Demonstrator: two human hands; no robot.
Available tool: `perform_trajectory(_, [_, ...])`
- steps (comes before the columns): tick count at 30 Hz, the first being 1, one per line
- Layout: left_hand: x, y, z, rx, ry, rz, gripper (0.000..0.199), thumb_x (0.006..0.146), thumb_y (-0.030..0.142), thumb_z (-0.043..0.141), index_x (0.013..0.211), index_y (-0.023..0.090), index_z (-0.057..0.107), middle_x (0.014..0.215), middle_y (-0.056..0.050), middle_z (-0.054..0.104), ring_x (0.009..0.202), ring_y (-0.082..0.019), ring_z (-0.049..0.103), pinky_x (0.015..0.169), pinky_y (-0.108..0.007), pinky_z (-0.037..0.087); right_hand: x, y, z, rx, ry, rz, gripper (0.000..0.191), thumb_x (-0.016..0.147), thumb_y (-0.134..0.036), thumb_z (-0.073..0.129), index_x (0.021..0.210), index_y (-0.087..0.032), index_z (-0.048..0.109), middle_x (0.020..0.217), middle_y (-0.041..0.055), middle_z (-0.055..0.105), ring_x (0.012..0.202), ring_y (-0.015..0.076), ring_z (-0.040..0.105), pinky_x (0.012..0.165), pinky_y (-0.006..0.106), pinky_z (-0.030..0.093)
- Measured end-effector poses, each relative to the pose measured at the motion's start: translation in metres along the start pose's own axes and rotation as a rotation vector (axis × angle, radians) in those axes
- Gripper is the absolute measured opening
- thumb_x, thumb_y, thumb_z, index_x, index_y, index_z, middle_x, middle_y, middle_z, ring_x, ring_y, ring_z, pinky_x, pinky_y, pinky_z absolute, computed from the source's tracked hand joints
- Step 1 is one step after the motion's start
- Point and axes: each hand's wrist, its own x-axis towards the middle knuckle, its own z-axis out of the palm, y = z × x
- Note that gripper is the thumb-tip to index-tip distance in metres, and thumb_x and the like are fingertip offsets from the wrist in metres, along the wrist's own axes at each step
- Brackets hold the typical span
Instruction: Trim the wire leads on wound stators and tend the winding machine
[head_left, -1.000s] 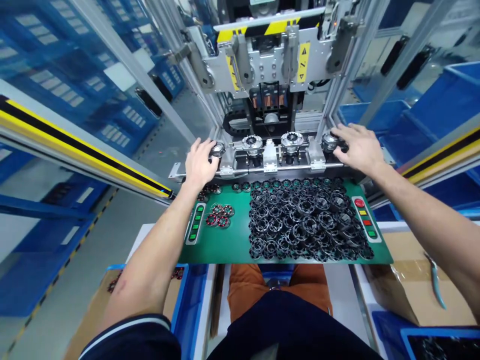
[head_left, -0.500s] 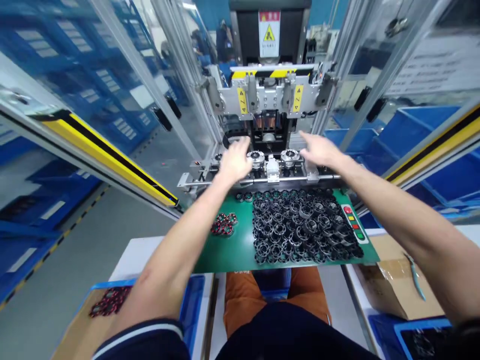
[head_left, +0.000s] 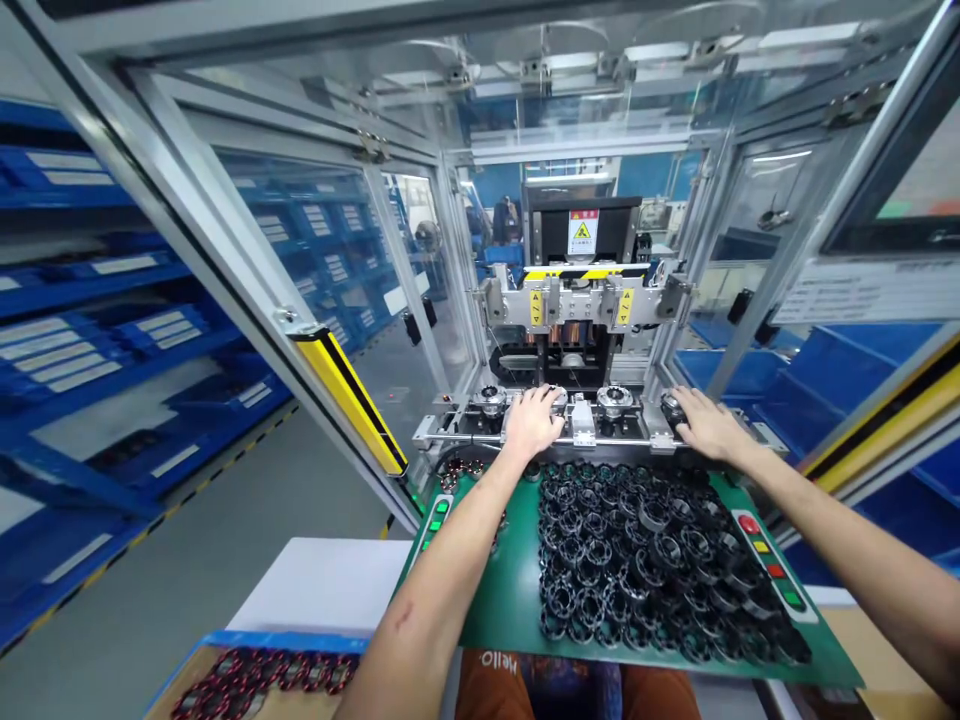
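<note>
Inside the machine, my left hand (head_left: 532, 422) closes over a round metal fixture (head_left: 556, 396), its fingers and thumb around the rim. My right hand (head_left: 709, 426) curls over another round metal fixture (head_left: 673, 404) at the right end of the row; most of it is hidden. Between my hands stands a third fixture (head_left: 615, 398) with a dark ring core on top, and a further fixture (head_left: 490, 400) is left of my left hand. Many black ring cores (head_left: 600, 550) cover the green work mat (head_left: 514, 600) below. Red-wound ring cores (head_left: 450, 480) lie at its far left corner.
A button panel (head_left: 776, 567) lies at the mat's right, a green-lit one (head_left: 436, 525) at its left. Yellow light-curtain bars (head_left: 352, 405) flank the opening. A tray with red-wound cores (head_left: 262, 680) is at lower left. Blue shelves (head_left: 97, 330) stand beyond the glass.
Both hands, raised and apart from the fixtures before, have come down onto two of them. My view has tilted up, showing more of the machine frame.
</note>
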Motion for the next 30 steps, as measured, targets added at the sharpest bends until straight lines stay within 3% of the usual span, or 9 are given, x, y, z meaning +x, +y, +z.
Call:
perform_trajectory(8, [-0.007,0.002,-0.003,-0.069,0.012,0.015,0.07,0.095,0.031,0.068,0.164,0.021,0.06,0.176,-0.016,0.052,0.159,-0.04,0.052,0.134,-0.06,0.043,-0.013,0.01,0.017,-0.025,0.012,0.074,0.077,0.099,-0.043,0.046,0.171,-0.018,0.052,0.181,0.0185,0.044,0.164,0.0448,0.048,0.131,0.077,0.043])
perform_trajectory(11, [-0.006,0.008,-0.011,-0.144,0.046,0.016,0.072,0.093,0.032,0.071,0.163,0.021,0.061,0.17,-0.016,0.059,0.154,-0.039,0.057,0.132,-0.059,0.046,-0.01,0.007,0.007,-0.011,0.002,0.09,0.077,0.095,-0.043,0.048,0.169,-0.018,0.055,0.179,0.0206,0.048,0.156,0.0481,0.056,0.124,0.083,0.046])
perform_trajectory(15, [-0.027,0.006,-0.036,-0.297,0.163,0.018,0.08,0.096,0.022,0.058,0.175,0.02,0.044,0.164,-0.014,0.065,0.148,-0.027,0.065,0.128,-0.044,0.053,-0.018,0.01,-0.021,0.044,0.007,0.041,0.08,0.09,-0.042,0.048,0.165,-0.016,0.058,0.173,0.0233,0.054,0.156,0.0497,0.057,0.123,0.082,0.048])
perform_trajectory(19, [-0.127,-0.031,-0.058,-0.375,0.362,-0.073,0.077,0.098,0.021,0.048,0.174,0.021,0.037,0.169,-0.014,0.059,0.158,-0.024,0.056,0.133,-0.045,0.049,-0.09,0.032,-0.028,0.148,0.097,-0.058,0.093,0.094,-0.05,0.043,0.181,-0.018,0.034,0.184,0.0202,0.038,0.174,0.0385,0.036,0.143,0.061,0.035])
perform_trajectory(21, [-0.202,-0.054,-0.063,-0.354,0.464,-0.162,0.067,0.103,0.025,0.044,0.17,0.021,0.038,0.164,-0.015,0.061,0.155,-0.025,0.058,0.134,-0.048,0.047,-0.154,0.043,-0.011,0.298,0.23,-0.032,0.086,0.098,-0.056,0.039,0.182,-0.039,0.033,0.179,0.0138,0.048,0.171,0.0346,0.042,0.142,0.054,0.038])
perform_trajectory(23, [-0.275,-0.067,-0.061,-0.291,0.538,-0.267,0.055,0.103,0.028,0.043,0.157,0.019,0.049,0.151,-0.018,0.066,0.147,-0.03,0.062,0.132,-0.056,0.048,-0.224,0.044,0.015,0.414,0.339,0.235,0.072,0.099,-0.065,0.038,0.17,-0.06,0.045,0.166,0.0128,0.061,0.164,0.0392,0.05,0.133,0.062,0.045])
perform_trajectory(25, [-0.328,-0.071,-0.049,-0.222,0.534,-0.32,0.049,0.098,0.034,0.056,0.145,0.02,0.059,0.141,-0.018,0.068,0.139,-0.035,0.064,0.126,-0.06,0.052,-0.284,0.034,0.045,0.503,0.333,0.503,0.069,0.096,-0.07,0.034,0.163,-0.068,0.048,0.158,0.0163,0.066,0.158,0.0441,0.055,0.127,0.069,0.048])
perform_trajectory(27, [-0.352,-0.069,-0.03,-0.166,0.473,-0.33,0.051,0.092,0.038,0.069,0.14,0.023,0.064,0.141,-0.017,0.067,0.137,-0.038,0.065,0.123,-0.06,0.055,-0.321,0.017,0.072,0.664,0.326,0.663,0.075,0.092,-0.071,0.035,0.167,-0.066,0.041,0.154,0.019,0.067,0.153,0.0459,0.06,0.127,0.069,0.049])
perform_trajectory(30, [-0.343,-0.069,-0.001,-0.107,0.364,-0.318,0.053,0.091,0.042,0.077,0.141,0.026,0.07,0.151,-0.017,0.063,0.143,-0.04,0.061,0.125,-0.059,0.053,-0.334,-0.008,0.094,0.721,0.373,0.742,0.076,0.091,-0.07,0.035,0.167,-0.062,0.041,0.152,0.0208,0.068,0.151,0.0467,0.062,0.126,0.067,0.05])
